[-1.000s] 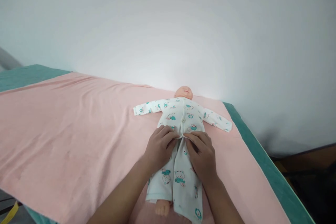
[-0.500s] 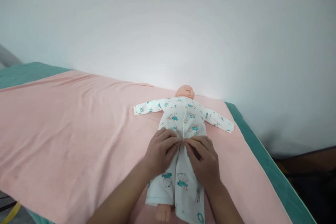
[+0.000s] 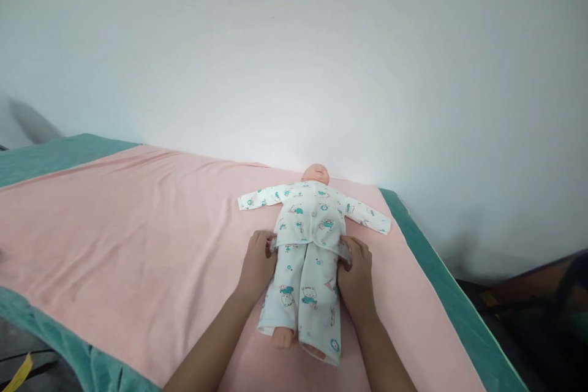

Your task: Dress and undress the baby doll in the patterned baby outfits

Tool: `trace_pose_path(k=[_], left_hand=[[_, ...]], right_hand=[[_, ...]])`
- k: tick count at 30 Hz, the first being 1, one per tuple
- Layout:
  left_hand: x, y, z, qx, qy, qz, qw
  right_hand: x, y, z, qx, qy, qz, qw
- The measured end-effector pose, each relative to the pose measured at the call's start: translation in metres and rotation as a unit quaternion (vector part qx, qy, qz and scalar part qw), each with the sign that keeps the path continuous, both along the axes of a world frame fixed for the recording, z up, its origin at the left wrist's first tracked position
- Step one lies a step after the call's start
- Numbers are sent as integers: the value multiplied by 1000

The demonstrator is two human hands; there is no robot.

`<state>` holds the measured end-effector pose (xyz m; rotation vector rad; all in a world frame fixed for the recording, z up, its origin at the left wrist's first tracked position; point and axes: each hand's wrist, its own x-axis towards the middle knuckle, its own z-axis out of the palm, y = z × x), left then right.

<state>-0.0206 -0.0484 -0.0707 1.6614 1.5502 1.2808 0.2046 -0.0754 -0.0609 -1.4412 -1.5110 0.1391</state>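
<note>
A baby doll (image 3: 316,173) lies on its back, arms spread, its head toward the wall. It wears a white shirt (image 3: 307,211) with teal animal prints and matching trousers (image 3: 301,294); one foot shows below the left trouser leg. My left hand (image 3: 258,262) pinches the shirt's lower hem at the doll's left-of-picture side. On the opposite side my right hand (image 3: 356,269) grips the other corner of that hem, with fingers curled round the cloth. The hem lies over the top of the trousers, and a button shows at the shirt's front.
Under the doll a pink blanket (image 3: 138,245) is spread, with wrinkles on its left part. Teal cloth (image 3: 422,251) shows along the edges. A white wall (image 3: 294,61) rises behind. Dark objects stand at the lower right, and a yellow strip (image 3: 22,373) shows at the lower left.
My hands have parted from the middle of the shirt front to its two sides. The hem now shows across the trousers. The view has shifted slightly, so the doll appears smaller.
</note>
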Motion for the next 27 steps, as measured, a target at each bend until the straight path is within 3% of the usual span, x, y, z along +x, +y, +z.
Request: trace_pose_path(k=[5, 12, 16, 19, 22, 24, 27], left_hand=[[3, -1, 8, -69, 58, 25, 996], [-2, -7, 7, -50, 68, 4, 996], [-4, -5, 7, -48, 76, -25, 996], [-6, -6, 8, -45, 32, -38, 998], [-9, -6, 9, -59, -62, -48, 995], [-10, -3, 9, -75, -151, -38, 985], [-9, 11, 10, -89, -312, -9, 946]], right_hand=[[1, -1, -1, -29, 36, -25, 999], [-1, -6, 2, -36, 65, -16, 997], [0, -7, 4, -61, 132, -12, 989], [3, -8, 5, -59, 212, -15, 975], [8, -6, 4, -46, 334, -33, 941], [12, 1, 6, -40, 431, -37, 901], [16, 20, 12, -57, 550, -25, 833]])
